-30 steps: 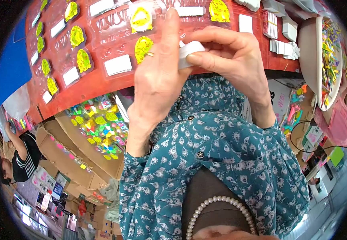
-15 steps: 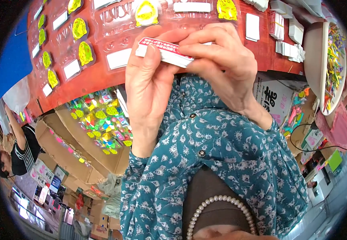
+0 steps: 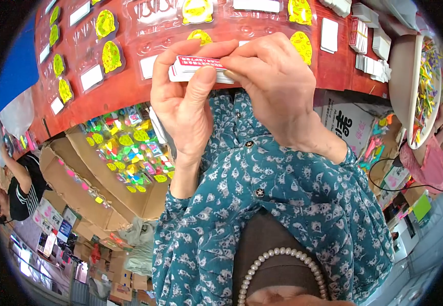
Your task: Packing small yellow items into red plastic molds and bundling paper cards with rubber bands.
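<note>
Over the near edge of the red table (image 3: 339, 76), my left hand (image 3: 183, 115) grips a stack of white cards with a red printed band (image 3: 193, 71), thumb on top and fingers behind. My right hand (image 3: 282, 89) has its thumb and fingertips pinched at the right end of the same stack. Just beyond the hands lie clear plastic blister trays (image 3: 152, 30). Yellow patterned pieces (image 3: 111, 56) and white cards (image 3: 92, 77) sit in their hollows. Part of the nearest tray is hidden behind my fingers.
Loose white cards (image 3: 329, 34) and a banded card bundle (image 3: 358, 34) lie to the right. Beside them stands a cream basin (image 3: 404, 76) of small colourful pieces. Below the table at left, a cardboard box (image 3: 73, 173) holds colourful packs. Another person (image 3: 25, 178) is at far left.
The stack has tilted so more of its printed face shows and it sits more level. My right hand has shifted slightly left along it. The view has moved a little over the table.
</note>
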The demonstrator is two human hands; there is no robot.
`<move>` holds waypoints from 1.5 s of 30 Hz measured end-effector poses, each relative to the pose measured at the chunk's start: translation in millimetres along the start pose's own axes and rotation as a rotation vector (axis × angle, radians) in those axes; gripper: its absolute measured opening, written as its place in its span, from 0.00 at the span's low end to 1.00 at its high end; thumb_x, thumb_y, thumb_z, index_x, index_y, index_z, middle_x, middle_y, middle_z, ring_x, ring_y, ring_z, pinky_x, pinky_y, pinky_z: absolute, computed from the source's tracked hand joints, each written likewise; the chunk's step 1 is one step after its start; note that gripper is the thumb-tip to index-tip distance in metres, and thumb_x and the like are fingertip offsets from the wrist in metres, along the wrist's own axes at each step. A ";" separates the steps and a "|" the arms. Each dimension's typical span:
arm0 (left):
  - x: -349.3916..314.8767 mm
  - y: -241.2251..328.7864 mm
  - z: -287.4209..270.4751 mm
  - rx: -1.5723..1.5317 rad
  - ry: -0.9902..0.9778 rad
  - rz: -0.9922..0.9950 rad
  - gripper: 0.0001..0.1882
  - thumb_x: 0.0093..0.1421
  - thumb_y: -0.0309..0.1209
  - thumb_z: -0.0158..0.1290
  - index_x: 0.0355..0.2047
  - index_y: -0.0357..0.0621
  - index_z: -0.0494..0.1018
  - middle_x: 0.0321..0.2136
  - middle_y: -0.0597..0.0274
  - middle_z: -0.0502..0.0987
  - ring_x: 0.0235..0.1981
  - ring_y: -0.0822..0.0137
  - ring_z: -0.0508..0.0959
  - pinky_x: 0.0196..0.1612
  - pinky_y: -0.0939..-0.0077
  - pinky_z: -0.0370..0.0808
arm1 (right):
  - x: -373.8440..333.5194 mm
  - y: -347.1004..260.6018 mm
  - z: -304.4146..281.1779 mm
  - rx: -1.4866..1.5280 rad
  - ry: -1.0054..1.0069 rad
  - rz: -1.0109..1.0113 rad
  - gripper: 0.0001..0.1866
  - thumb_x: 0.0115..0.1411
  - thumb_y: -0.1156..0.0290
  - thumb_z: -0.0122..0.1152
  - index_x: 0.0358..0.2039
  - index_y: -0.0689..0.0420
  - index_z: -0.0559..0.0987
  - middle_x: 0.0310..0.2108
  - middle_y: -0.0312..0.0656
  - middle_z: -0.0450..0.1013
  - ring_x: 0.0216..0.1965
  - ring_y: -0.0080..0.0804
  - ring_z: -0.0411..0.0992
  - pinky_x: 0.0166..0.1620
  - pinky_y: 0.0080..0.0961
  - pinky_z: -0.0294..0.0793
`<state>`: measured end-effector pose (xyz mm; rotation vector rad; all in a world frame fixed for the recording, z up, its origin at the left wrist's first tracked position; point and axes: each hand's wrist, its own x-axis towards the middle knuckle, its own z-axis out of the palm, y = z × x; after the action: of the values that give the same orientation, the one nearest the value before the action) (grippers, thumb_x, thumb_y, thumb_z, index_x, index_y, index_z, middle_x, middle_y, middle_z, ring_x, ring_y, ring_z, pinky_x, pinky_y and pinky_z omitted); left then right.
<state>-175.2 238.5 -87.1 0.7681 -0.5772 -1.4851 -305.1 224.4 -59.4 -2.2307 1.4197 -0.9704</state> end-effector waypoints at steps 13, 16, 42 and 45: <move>-2.6 8.2 -20.8 -0.002 0.104 0.045 0.16 0.54 0.18 0.52 0.44 0.34 0.65 0.36 0.46 0.76 0.39 0.63 0.77 0.45 0.74 0.73 | 22.9 -6.2 1.4 0.106 -0.162 -0.119 0.07 0.41 0.78 0.64 0.25 0.60 0.79 0.26 0.38 0.75 0.29 0.32 0.72 0.31 0.23 0.71; -9.0 12.2 -23.8 0.042 0.105 0.040 0.15 0.55 0.18 0.52 0.43 0.34 0.65 0.36 0.48 0.76 0.39 0.66 0.77 0.44 0.76 0.73 | 21.6 -6.8 5.7 0.168 -0.221 -0.037 0.09 0.44 0.78 0.59 0.29 0.59 0.77 0.25 0.41 0.71 0.28 0.38 0.69 0.30 0.28 0.69; 1.2 17.2 -54.3 -0.126 0.281 -0.015 0.12 0.59 0.26 0.49 0.41 0.32 0.65 0.33 0.43 0.76 0.33 0.57 0.79 0.35 0.70 0.80 | 75.9 10.2 40.7 0.154 -0.246 0.007 0.06 0.51 0.74 0.55 0.30 0.63 0.76 0.21 0.48 0.71 0.23 0.40 0.72 0.26 0.31 0.69; 2.8 17.7 -55.0 -0.122 0.301 0.013 0.12 0.59 0.26 0.50 0.41 0.32 0.65 0.34 0.45 0.76 0.35 0.59 0.79 0.35 0.70 0.80 | 70.9 3.9 37.3 -0.018 -0.168 -0.389 0.11 0.43 0.77 0.57 0.31 0.59 0.76 0.27 0.43 0.71 0.27 0.36 0.73 0.28 0.27 0.72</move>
<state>-121.9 240.0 -109.7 0.8692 -0.2616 -1.3471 -262.4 156.5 -62.1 -2.5895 0.9452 -0.8554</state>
